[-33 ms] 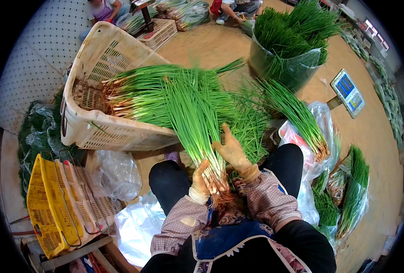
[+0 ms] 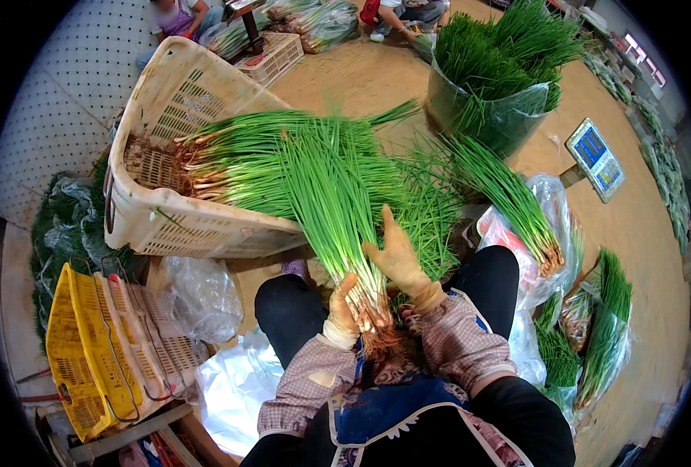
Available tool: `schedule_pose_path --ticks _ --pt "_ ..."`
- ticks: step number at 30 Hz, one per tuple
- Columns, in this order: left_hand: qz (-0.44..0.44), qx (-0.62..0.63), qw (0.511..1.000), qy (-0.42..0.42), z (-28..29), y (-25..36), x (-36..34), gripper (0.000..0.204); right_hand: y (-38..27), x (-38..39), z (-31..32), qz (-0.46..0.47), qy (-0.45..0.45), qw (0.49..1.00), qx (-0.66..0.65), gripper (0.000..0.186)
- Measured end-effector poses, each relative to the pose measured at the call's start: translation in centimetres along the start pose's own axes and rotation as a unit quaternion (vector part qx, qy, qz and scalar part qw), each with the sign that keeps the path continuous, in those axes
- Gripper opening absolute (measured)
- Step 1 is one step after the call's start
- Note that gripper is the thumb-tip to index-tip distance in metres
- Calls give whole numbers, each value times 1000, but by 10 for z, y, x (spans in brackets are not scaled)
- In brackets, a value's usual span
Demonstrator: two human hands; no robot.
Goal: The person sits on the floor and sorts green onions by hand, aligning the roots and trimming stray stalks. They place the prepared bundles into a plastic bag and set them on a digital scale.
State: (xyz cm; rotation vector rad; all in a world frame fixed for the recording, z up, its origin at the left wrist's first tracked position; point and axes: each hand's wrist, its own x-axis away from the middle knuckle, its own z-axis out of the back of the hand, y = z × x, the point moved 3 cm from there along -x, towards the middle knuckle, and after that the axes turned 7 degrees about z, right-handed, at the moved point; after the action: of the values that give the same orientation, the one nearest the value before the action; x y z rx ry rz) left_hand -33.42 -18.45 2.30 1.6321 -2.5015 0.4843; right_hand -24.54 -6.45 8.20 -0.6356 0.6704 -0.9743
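Tan floor (image 2: 345, 82), 1 white crate (image 2: 152, 216) at left. Gloved left hand (image 2: 342, 313) grips green-onion bunch (image 2: 331, 204) near roots (image 2: 380, 341); right hand (image 2: 402, 261) is unclenched, fingers (image 2: 392, 226) extended beside it, contact unclear.

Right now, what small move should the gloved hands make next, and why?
Perhaps close the right hand on the bunch of green stalks: it is open beside the pale lower stems, fingers extended, while the left hand seems to hold the bunch near its roots.
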Motion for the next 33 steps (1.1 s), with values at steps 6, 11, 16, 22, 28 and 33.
schedule_pose_path --ticks 6,11,16,22,28,33 --pt "14 -136 990 -47 -5 2 1 44 -29 -4 -13 207 -43 967 141 20" --pt "51 -116 992 7 16 4 1 57 -31 -2 -22 207 -60 969 123 20" --pt "1 -126 986 110 -5 -4 1 56 -31 -5 -19 187 -86 970 127 19" --pt "28 -160 983 83 7 -3 0 53 -21 -41 -32 116 -46 984 126 25" --pt "-6 -218 970 105 22 4 -3 49 -21 -69 -43 7 -177 966 188 32" --pt "-18 -186 976 115 14 0 -4 45 -9 -64 -38 -6 -123 988 94 26"
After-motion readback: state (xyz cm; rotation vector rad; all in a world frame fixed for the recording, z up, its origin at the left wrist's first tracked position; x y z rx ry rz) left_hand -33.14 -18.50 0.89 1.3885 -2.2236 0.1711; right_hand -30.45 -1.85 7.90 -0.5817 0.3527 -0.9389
